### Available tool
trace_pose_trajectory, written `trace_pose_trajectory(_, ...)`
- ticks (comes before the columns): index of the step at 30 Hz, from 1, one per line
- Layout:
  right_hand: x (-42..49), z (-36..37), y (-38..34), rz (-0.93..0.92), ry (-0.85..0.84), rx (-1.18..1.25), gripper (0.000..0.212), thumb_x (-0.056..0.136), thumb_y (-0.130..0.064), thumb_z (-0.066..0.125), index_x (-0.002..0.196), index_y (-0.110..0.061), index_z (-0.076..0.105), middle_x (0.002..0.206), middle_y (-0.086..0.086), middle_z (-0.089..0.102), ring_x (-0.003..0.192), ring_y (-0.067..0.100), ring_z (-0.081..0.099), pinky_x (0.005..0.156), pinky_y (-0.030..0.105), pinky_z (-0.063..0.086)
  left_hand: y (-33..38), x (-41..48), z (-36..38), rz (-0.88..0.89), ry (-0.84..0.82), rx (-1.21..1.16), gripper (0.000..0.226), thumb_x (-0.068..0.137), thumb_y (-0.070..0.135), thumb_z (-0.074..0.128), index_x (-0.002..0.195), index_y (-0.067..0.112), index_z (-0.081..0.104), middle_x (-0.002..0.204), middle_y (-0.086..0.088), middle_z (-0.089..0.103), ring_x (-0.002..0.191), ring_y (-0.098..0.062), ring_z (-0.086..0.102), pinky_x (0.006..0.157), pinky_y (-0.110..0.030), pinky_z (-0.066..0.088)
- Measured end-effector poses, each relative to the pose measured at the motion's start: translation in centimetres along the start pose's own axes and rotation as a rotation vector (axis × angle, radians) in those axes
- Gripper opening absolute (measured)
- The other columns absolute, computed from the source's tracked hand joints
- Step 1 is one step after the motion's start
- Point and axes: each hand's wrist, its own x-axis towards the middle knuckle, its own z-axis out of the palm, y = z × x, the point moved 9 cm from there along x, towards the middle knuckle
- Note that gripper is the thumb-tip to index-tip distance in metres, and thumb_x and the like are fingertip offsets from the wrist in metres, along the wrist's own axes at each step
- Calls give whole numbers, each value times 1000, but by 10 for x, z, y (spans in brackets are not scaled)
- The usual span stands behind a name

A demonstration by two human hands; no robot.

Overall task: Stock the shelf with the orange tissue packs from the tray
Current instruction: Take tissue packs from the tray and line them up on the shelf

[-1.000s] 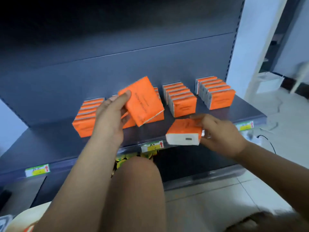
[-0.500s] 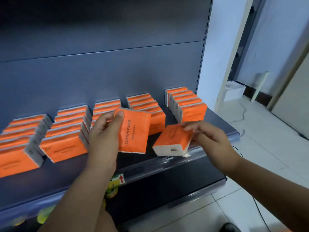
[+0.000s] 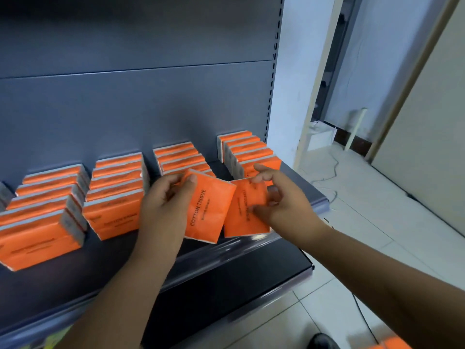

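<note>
Your left hand (image 3: pixel 163 205) pinches the COTTON TISSUE pack (image 3: pixel 208 212) by its top edge. Your right hand (image 3: pixel 284 205) grips a second pack (image 3: pixel 245 210). Both are held just above the shelf (image 3: pixel 108 253) front. Stand each upright and face-forward, flush against the end row (image 3: pixel 247 149) and the neighbouring row (image 3: pixel 176 157).

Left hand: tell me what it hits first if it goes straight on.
Likely the row of packs just behind it; the left hand points into the shelf, its pack leading. The gap is hard to judge.
</note>
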Motion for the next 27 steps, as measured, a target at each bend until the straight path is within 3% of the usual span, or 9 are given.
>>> trace_pose_trajectory(2, 0, 6, -5, -1, -60, -54, 75, 80, 6, 80, 129, -46, 54, 144, -23, 49, 105, 7, 66, 83, 31, 63, 4, 4, -6, 58, 27, 54, 11, 101, 37, 66, 100, 28, 73, 87, 14, 70, 76, 5, 62, 72, -23, 48)
trace_pose_trajectory(5, 3, -1, -4, 116, 19, -44, 90, 77, -1, 86, 144, -44, 44, 124, -13, 62, 96, 7, 69, 84, 38, 63, 13, 7, -12, 173, 3, 211, 9, 100, 29, 62, 104, 32, 69, 92, 16, 69, 83, 4, 62, 76, -29, 48)
trace_pose_trajectory(8, 9, -10, -7, 146, 72, -73, 72, 73, -8, 91, 131, -35, 56, 117, -16, 64, 98, 9, 69, 86, 40, 62, 17, 4, -7, 214, -82, 227, 30, 93, 17, 55, 116, 34, 66, 103, 17, 70, 94, -2, 65, 79, -31, 48)
trace_pose_trajectory(11, 13, -17, -9, 113, 46, -118, 48, 76, -8, 90, 115, -28, 69, 106, -9, 73, 97, 10, 71, 89, 39, 63, 18, 1, -3, 198, -103, 174, 33, 91, 16, 54, 113, 39, 63, 106, 15, 72, 97, -6, 67, 78, -30, 48)
trace_pose_trajectory(16, 19, -31, -15, -19, 72, -271, 43, 76, -3, 84, 108, -30, 74, 101, -18, 72, 96, 1, 68, 89, 29, 59, 15, 3, -5, 112, -36, 108, 24, 102, 12, 57, 106, 35, 63, 99, 17, 71, 89, 4, 66, 75, -26, 47)
trace_pose_trajectory(18, 22, -35, -20, -87, 75, -335, 46, 79, 3, 76, 104, -35, 72, 100, -24, 67, 93, -1, 65, 85, 15, 51, 11, 6, -4, 58, -13, 92, 18, 103, 16, 58, 108, 32, 64, 100, 14, 70, 89, 0, 66, 72, -25, 46)
trace_pose_trajectory(20, 26, -37, -21, -147, 70, -420, 46, 80, 5, 70, 109, -31, 74, 104, -17, 67, 97, 7, 64, 84, 10, 47, 3, 8, -4, -22, 2, 69, 12, 103, 21, 60, 110, 30, 65, 104, 11, 69, 94, -6, 66, 71, -26, 46)
trace_pose_trajectory(23, 32, -38, -15, -204, 93, -587, 46, 82, 2, 68, 119, -24, 74, 119, 1, 72, 110, 24, 64, 95, 36, 55, -5, 10, -1, -118, -13, 54, 11, 103, 28, 63, 113, 30, 67, 111, 6, 70, 99, -13, 68, 73, -32, 49)
trace_pose_trajectory(27, 32, -35, -7, -247, 96, -729, 46, 78, 4, 69, 118, -19, 74, 117, 9, 73, 109, 34, 63, 94, 46, 54, -5, 8, 7, -120, -46, 87, 7, 102, 29, 64, 107, 33, 66, 109, 6, 70, 97, -13, 68, 73, -33, 50)
